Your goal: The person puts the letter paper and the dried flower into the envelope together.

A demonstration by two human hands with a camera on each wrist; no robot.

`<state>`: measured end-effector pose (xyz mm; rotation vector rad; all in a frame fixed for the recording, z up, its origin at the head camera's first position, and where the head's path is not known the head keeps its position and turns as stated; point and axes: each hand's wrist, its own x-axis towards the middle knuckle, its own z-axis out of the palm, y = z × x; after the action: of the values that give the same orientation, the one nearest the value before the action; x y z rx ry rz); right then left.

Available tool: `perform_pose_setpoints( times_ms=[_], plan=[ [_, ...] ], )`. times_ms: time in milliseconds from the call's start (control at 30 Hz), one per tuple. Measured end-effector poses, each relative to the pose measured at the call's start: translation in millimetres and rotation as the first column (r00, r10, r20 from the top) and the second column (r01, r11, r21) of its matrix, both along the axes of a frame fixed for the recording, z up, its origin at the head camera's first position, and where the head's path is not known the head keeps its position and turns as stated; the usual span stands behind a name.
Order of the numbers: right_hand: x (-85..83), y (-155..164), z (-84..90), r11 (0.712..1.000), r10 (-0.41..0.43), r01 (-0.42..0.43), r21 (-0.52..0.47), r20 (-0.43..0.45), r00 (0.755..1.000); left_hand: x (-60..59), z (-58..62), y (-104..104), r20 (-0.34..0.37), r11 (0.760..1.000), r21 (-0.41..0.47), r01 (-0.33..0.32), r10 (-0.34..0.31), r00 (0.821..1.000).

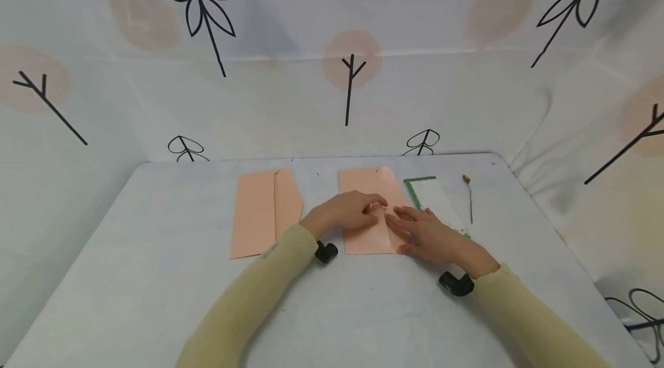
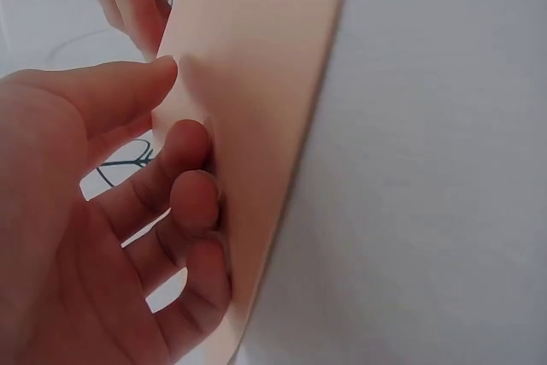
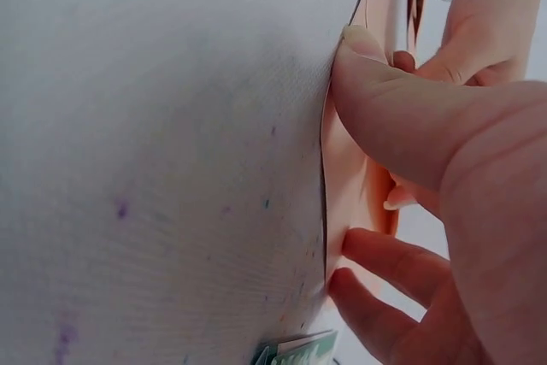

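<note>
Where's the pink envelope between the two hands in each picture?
Head: just right of the middle, with the pink envelope lying between the left hand and the right hand.
Left wrist: a broad pink shape running from the top, around the middle, down to the bottom.
Right wrist: a narrow pink strip right of the middle, beside the thumb.
Shared landmark: the right hand, at the top left in the left wrist view and large at the right in its own.

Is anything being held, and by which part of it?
That can't be told: the left hand touches the face of a peach envelope and the right hand has its thumb at the envelope's near edge, but neither clearly pinches it.
</note>
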<state>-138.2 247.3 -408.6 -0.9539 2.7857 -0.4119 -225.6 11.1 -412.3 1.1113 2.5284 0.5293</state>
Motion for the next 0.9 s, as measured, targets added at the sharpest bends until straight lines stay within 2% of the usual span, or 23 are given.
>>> perform_pose_setpoints(
  times_ms=[167, 333, 567, 800, 900],
  plan=[
    [-0.3, 0.2, 0.7, 1.000, -0.007, 0.007, 0.011, -0.002, 1.000, -1.3, 2.6, 6.4, -0.035, 0.999, -0.031, -0.011, 0.010, 0.999],
    [0.2, -0.9, 3.9, 1.000, -0.013, 0.013, -0.007, 0.027, 1.000, -2.6, 1.9, 12.7, -0.074, 0.999, -0.022, -0.023, 0.021, 0.997],
    [1.2, -2.4, 5.6, 0.999, -0.024, 0.025, -0.028, 0.038, 0.999, -2.7, -0.8, 25.0, -0.198, 0.996, -0.030, -0.087, 0.079, 0.977],
    [1.0, -2.0, 4.7, 0.999, -0.032, 0.033, -0.014, 0.032, 0.999, -0.8, 5.0, 32.8, -0.244, 0.986, -0.086, -0.146, 0.121, 0.962],
    [0.7, -1.8, 3.3, 0.999, -0.037, 0.037, -0.009, 0.038, 0.999, -1.0, 5.9, 34.0, -0.247, 0.982, -0.115, -0.153, 0.120, 0.962]
  ],
)
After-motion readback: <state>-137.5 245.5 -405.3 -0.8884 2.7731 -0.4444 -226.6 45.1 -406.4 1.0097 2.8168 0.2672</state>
